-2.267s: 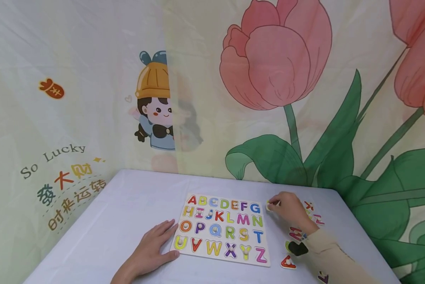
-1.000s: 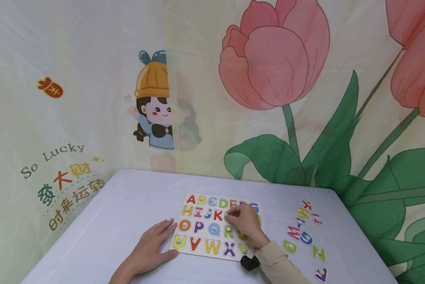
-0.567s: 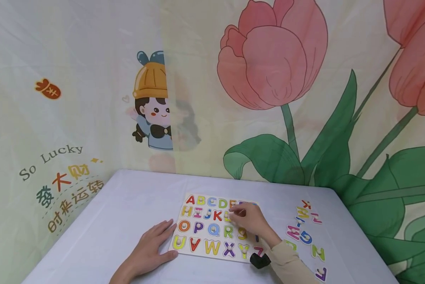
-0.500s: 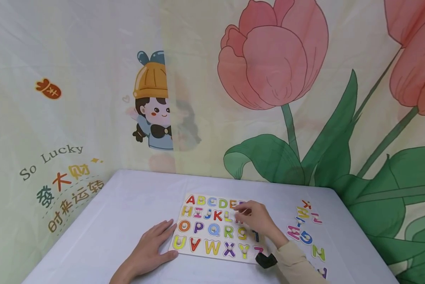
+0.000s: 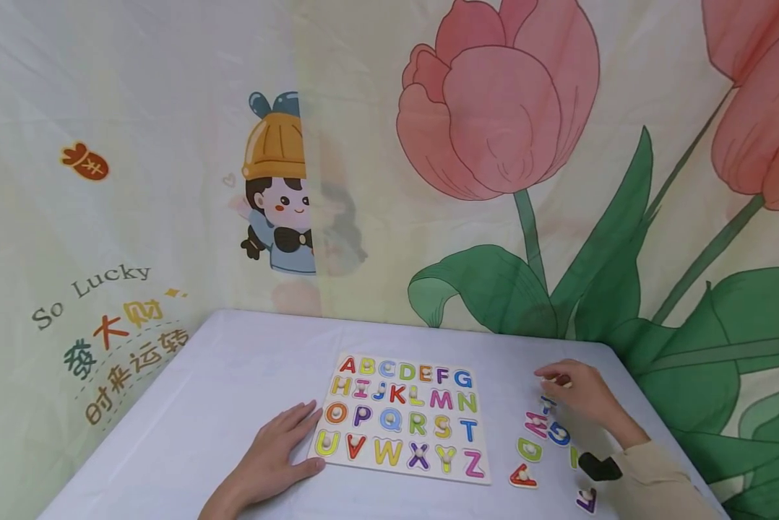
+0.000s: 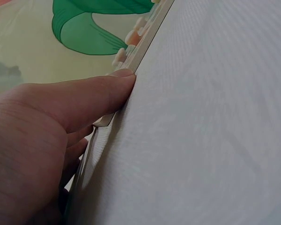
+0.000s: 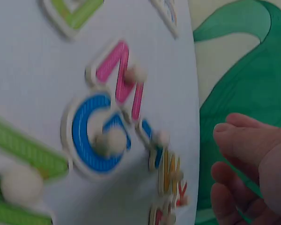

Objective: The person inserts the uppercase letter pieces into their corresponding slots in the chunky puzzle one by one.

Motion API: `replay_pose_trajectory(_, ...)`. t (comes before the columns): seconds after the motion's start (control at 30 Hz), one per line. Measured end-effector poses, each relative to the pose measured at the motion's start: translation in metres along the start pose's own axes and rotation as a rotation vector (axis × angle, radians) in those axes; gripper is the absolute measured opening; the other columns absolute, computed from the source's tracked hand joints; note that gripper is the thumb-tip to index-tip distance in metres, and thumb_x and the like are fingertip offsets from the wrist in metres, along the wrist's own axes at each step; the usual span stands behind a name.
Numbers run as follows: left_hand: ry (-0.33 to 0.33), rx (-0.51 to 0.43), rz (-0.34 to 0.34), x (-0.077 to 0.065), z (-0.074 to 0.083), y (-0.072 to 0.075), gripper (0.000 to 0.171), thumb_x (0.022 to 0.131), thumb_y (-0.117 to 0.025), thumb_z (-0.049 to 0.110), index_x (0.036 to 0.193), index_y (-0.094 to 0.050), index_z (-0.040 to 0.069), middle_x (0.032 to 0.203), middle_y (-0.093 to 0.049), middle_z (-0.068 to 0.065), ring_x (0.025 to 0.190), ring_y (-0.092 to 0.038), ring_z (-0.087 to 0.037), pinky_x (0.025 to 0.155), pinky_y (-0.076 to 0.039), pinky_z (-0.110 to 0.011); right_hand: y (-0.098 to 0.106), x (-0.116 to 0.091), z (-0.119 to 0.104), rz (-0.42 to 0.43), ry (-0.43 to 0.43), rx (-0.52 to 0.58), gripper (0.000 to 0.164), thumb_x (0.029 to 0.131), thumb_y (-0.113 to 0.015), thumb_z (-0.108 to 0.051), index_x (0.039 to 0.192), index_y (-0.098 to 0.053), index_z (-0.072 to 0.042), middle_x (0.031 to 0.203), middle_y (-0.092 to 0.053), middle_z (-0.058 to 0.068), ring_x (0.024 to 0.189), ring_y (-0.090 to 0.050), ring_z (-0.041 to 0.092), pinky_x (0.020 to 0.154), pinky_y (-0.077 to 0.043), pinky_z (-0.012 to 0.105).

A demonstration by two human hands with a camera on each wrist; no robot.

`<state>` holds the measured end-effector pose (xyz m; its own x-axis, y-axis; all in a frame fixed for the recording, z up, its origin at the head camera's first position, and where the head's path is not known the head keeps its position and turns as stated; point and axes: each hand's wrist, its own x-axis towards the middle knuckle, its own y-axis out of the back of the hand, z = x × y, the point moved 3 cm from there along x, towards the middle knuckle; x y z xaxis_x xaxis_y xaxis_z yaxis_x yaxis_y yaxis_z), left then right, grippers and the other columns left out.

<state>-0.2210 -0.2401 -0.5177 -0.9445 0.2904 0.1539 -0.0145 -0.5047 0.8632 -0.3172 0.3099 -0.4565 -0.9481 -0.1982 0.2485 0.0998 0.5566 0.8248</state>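
The alphabet puzzle board (image 5: 370, 466) lies on the table with coloured letters in rows; some carry knobs, among them the L (image 5: 414, 396). My left hand (image 5: 275, 455) rests flat at the board's left side. In the left wrist view its thumb (image 6: 93, 96) touches the board's edge (image 6: 150, 37). My right hand (image 5: 578, 390) is above the loose letters at the right, thumb and fingers apart in the right wrist view, holding nothing. Below it lie a blue T (image 5: 547, 404), a pink M (image 5: 535, 425) and a blue G (image 5: 558, 434). A yellow letter (image 7: 168, 173) and a red one (image 7: 181, 192) lie farther off.
Nearer the front lie a green D (image 5: 529, 450), a red letter (image 5: 523, 476) and a purple F (image 5: 587, 500). A green letter (image 5: 574, 457) is partly covered by the black wrist camera (image 5: 600, 466). The printed curtain (image 5: 363, 289) hangs behind the white table (image 5: 253, 361).
My right hand carried a yellow-green letter to the board and let go at the L place, where a knob now shows. It has since moved right, over the loose letters. The left hand stayed put.
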Motion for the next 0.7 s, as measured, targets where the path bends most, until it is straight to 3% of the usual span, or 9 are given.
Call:
replay_pose_trajectory(0.23,0.001,0.006,0.009,0.0,0.0,-0.001,0.085,0.089,-0.075,0.063,0.158,-0.053,0.018,0.166,-0.045,-0.004,0.155,-0.037,-0.036,0.12,-0.032,-0.065,0.019,0.0,0.039,-0.095,-0.001,0.007,0.023,0.094,-0.078,-0.002,0.117,-0.079,-0.001,0.103,-0.067,0.009,0.088,-0.061,0.021,0.065,-0.061,0.024)
replay_pose_trajectory(0.5,0.017,-0.012,-0.01,0.0,-0.002,-0.002,0.086,0.09,-0.074,0.064,0.159,-0.052,0.018,0.168,-0.043,-0.004,0.156,-0.035,-0.035,0.122,-0.029,-0.065,0.013,0.011,0.051,-0.127,0.068,-0.134,0.02,0.089,-0.083,-0.001,0.108,-0.084,-0.007,0.094,-0.066,0.0,0.086,-0.057,0.017,0.066,-0.055,0.022)
replay_pose_trajectory(0.7,0.006,-0.016,-0.002,0.0,0.0,-0.001,0.086,0.09,-0.074,0.064,0.159,-0.052,0.018,0.168,-0.043,-0.003,0.156,-0.035,-0.035,0.122,-0.029,-0.065,0.01,0.014,0.057,-0.135,0.064,-0.152,0.021,0.086,-0.085,0.001,0.105,-0.085,-0.008,0.092,-0.064,0.0,0.084,-0.057,0.017,0.067,-0.054,0.023)
